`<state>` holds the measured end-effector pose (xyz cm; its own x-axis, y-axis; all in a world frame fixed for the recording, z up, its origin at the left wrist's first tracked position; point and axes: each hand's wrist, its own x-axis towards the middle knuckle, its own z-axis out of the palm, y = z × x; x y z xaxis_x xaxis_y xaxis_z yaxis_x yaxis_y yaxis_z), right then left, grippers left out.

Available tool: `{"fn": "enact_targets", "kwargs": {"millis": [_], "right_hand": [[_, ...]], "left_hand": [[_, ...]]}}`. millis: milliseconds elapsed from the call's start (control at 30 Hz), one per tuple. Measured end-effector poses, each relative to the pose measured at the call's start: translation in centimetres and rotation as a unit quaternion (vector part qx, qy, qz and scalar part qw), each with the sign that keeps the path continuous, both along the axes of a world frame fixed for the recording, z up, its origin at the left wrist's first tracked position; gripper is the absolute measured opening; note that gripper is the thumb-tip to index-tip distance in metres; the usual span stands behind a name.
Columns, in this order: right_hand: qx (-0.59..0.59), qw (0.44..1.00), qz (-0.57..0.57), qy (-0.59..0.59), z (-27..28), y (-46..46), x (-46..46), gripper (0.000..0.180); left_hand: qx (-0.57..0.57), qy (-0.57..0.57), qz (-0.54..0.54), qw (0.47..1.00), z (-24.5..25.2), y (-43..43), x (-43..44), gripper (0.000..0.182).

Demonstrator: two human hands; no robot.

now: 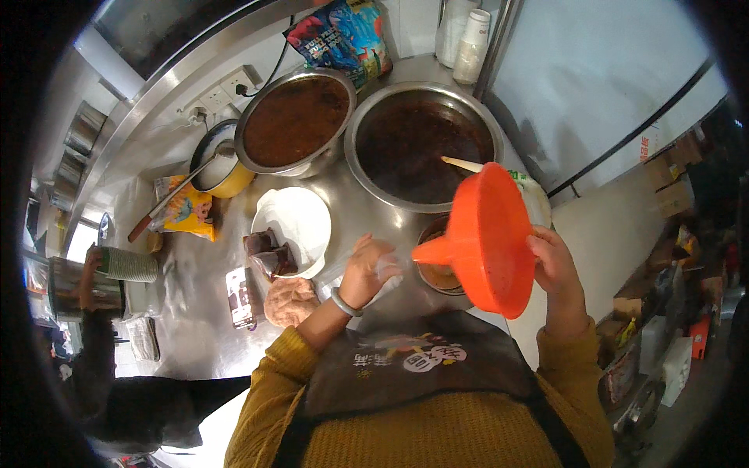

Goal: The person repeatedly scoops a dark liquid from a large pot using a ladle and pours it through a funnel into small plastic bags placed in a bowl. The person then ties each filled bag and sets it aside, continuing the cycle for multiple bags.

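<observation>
My right hand (550, 257) grips the rim of a large orange plastic funnel (494, 240), tilted on its side with the spout towards my left. My left hand (370, 272), with a bracelet at the wrist, holds thin clear plastic (386, 270), apparently a bag; it is blurred. Behind the funnel, a smaller metal pot (430, 234) is partly hidden. Beyond it stands a wide steel basin (497, 131) of dark brown liquid, with a pale handle (462, 164) sticking out. A white bowl (298, 225) is left of my left hand, with filled dark pouches (269, 254) at its edge.
A second steel basin (292, 126) holds brown liquid. Left of it are a yellow pot (231, 186) with a ladle (175, 199) across it and a yellow packet (190, 205). A phone (240, 298) and a cloth (291, 302) lie nearer. At far left, another person's hand (93, 257) touches stacked cups (130, 264).
</observation>
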<state>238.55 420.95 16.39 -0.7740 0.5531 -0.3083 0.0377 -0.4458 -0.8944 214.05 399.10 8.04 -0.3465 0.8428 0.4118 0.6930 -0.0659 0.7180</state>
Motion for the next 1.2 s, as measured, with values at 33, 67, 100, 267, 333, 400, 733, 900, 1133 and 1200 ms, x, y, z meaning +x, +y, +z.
{"fn": "enact_targets", "kwargs": {"millis": [33, 67, 100, 267, 333, 400, 733, 900, 1133, 1200], "right_hand": [[-0.007, 1.000, 0.023, 0.016, 0.2, -0.1, -0.7, 0.026], [0.011, 0.999, 0.041, -0.022, 0.1, -0.4, -1.4, 0.026], [0.027, 0.997, 0.064, -0.045, -0.2, -1.1, -2.5, 0.026], [0.238, 0.951, 0.185, -0.067, -1.9, -4.1, -7.4, 0.018], [0.313, 0.908, 0.246, -0.131, -1.7, -2.8, -8.5, 0.018], [0.498, 0.854, 0.103, -0.111, -1.5, 0.1, -9.4, 0.024], [0.555, 0.771, 0.114, -0.291, 0.1, 11.4, -12.4, 0.023], [0.365, 0.907, 0.036, -0.205, 3.4, 11.5, -12.7, 0.025], [0.314, 0.942, -0.032, -0.115, 0.0, 11.1, -12.5, 0.030], [0.359, 0.928, -0.045, -0.092, 1.5, 12.0, -10.6, 0.032]], "left_hand": [[0.000, 0.012, 0.003, 1.000, 0.0, 0.1, 0.1, 0.031], [-0.014, 0.005, -0.001, 1.000, -0.2, 0.4, 0.2, 0.031], [-0.028, 0.001, 0.004, 1.000, -0.4, 0.5, 0.3, 0.031], [-0.064, -0.060, 0.022, 0.996, -2.4, 1.2, 0.1, 0.032], [-0.052, -0.103, 0.014, 0.993, -3.2, 1.2, -0.5, 0.032], [-0.044, -0.141, 0.007, 0.989, -3.8, 1.1, -1.3, 0.033], [-0.016, -0.210, 0.006, 0.978, -6.6, 1.0, -4.5, 0.035], [-0.005, -0.202, 0.017, 0.979, -7.7, 0.5, -4.5, 0.036], [0.056, -0.189, 0.025, 0.980, -7.1, 1.1, -4.3, 0.038], [0.067, -0.197, 0.022, 0.978, -6.7, 1.0, -4.3, 0.038]]}}
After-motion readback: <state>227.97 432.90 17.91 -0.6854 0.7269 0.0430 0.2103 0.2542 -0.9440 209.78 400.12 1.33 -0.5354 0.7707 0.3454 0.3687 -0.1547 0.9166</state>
